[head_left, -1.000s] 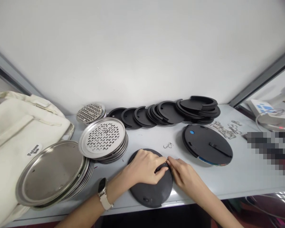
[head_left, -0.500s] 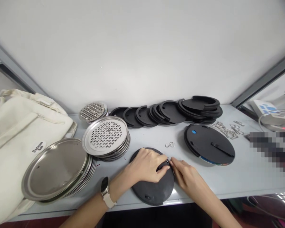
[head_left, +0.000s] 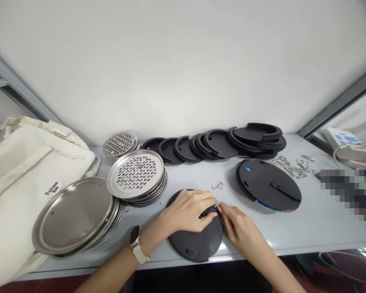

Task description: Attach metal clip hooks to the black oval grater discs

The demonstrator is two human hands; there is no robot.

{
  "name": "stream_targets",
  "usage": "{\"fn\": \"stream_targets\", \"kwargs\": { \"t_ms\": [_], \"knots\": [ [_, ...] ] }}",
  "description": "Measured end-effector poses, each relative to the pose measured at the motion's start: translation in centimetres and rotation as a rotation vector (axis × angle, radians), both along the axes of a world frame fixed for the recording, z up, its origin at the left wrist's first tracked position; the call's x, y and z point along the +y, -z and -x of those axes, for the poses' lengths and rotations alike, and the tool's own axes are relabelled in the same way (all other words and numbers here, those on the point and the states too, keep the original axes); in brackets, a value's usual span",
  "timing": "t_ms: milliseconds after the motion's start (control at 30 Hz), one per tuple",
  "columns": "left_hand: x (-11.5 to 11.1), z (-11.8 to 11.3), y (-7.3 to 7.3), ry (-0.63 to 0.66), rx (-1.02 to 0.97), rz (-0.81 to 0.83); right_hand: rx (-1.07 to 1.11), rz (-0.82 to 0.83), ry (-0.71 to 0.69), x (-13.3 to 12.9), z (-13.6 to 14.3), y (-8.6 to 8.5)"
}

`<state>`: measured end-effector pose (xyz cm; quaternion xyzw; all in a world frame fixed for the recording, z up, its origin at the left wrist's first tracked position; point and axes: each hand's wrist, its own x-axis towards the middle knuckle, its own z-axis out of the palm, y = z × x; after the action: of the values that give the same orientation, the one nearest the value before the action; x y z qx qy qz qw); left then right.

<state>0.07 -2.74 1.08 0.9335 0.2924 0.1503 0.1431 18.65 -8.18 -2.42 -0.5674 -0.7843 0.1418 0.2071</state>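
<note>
A round black plastic disc lies near the front edge of the table. My left hand rests across its top, with fingers and thumb curled closed on the disc near its right rim. At that rim the fingertips of my right hand are pinched together, almost touching my left fingers. A small shiny metal bit glints between the two hands; most of it is hidden. Just beyond the disc lie thin wire clips. To the right sits another black disc with a blue dot and a raised bar.
Metal trays and perforated grater plates are stacked at left, beside a cream bag. Black rimmed discs line the wall. A pile of metal clips lies at right, near a white device.
Both hands stay at the disc's right rim, with only slight finger shifts. The view has moved a little; nothing was let go or taken up.
</note>
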Motion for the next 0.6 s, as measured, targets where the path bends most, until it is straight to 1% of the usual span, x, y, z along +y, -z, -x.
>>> {"fn": "stream_targets", "kwargs": {
  "t_ms": [100, 200, 300, 400, 500, 600],
  "knots": [
    [0.0, 0.0, -0.1, 0.0, 0.009, 0.001, 0.026, 0.03, 0.025, -0.1, 0.1, 0.0],
    [0.0, 0.0, -0.3, 0.007, 0.021, 0.005, 0.067, 0.099, 0.027, 0.0, 0.1, -0.3],
    [0.1, 0.0, -0.4, -0.009, 0.033, 0.009, 0.148, 0.169, 0.027, 0.1, 0.0, -0.8],
    [0.0, 0.0, -0.4, -0.022, 0.035, 0.01, 0.238, 0.205, 0.059, 0.1, 0.0, -1.1],
    [0.0, 0.0, -0.3, -0.028, 0.031, 0.0, 0.3, 0.238, 0.08, 0.0, -0.2, -1.1],
    [-0.1, 0.0, -0.2, -0.029, 0.038, -0.022, 0.343, 0.274, 0.055, -0.2, -0.4, -1.0]
  ]
}}
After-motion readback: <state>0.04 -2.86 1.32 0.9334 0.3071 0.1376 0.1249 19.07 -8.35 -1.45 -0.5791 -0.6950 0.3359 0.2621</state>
